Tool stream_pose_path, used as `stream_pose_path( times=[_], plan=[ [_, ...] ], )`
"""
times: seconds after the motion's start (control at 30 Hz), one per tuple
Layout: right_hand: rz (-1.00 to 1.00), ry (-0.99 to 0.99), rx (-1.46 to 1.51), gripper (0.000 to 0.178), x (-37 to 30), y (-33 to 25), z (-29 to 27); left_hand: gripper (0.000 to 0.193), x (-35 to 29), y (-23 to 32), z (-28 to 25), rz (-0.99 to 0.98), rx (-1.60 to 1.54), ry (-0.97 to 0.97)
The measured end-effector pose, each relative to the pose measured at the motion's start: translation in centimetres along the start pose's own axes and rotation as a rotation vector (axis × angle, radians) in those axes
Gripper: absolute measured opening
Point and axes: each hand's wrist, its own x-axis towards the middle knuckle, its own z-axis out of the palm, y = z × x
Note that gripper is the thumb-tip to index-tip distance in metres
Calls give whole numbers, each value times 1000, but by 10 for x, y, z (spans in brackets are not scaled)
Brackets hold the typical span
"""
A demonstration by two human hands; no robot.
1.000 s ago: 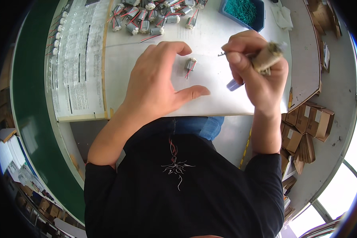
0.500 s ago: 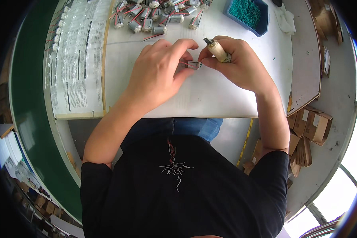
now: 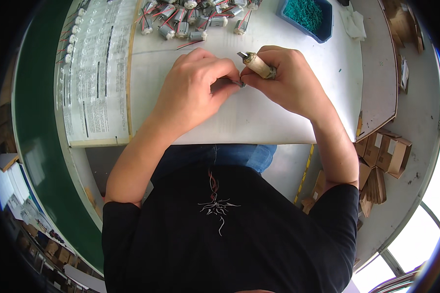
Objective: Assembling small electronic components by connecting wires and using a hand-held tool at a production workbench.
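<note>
My left hand (image 3: 198,85) is closed over the middle of the white table, thumb and fingers pinching a small motor (image 3: 239,84). Only a bit of the motor shows between the fingertips; the rest is hidden. My right hand (image 3: 291,80) is closed around a tool with a cream, tape-wrapped handle (image 3: 259,65) and a flat metal tip pointing up to the left. Its thumb and index fingertip meet at the motor's end, touching or nearly touching my left fingertips. Whether they also pinch a tiny teal piece, I cannot make out.
A pile of small grey motors (image 3: 195,22) with red and black wires lies at the far side. Far right stands a blue tray (image 3: 332,24) of tiny teal pieces, beside a white cloth (image 3: 353,24). Clear plastic trays (image 3: 95,63) with several motors cover the left side.
My left thumb and index finger have closed over the motor, which showed plainly before. My right hand has shifted slightly left with the tool, bringing both sets of fingertips together.
</note>
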Motion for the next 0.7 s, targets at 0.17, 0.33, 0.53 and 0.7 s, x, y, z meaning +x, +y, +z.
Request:
stream_pose_path(
  times=[0.17, 0.33, 0.53, 0.7],
  plan=[
    [35, 27, 10, 13, -1, 5, 5, 15, -1, -2, 2, 20, -2, 13],
    [-18, 96, -45, 13, -6, 4, 9, 15, -1, -1, 4, 28, 18, 47],
    [-29, 145, 37, 14, -7, 8, 15, 16, -2, -1, 4, 12, 9, 52],
    [27, 124, 71, 14, -9, 9, 15, 18, -3, 0, 1, -33, 25, -18]
  ],
)
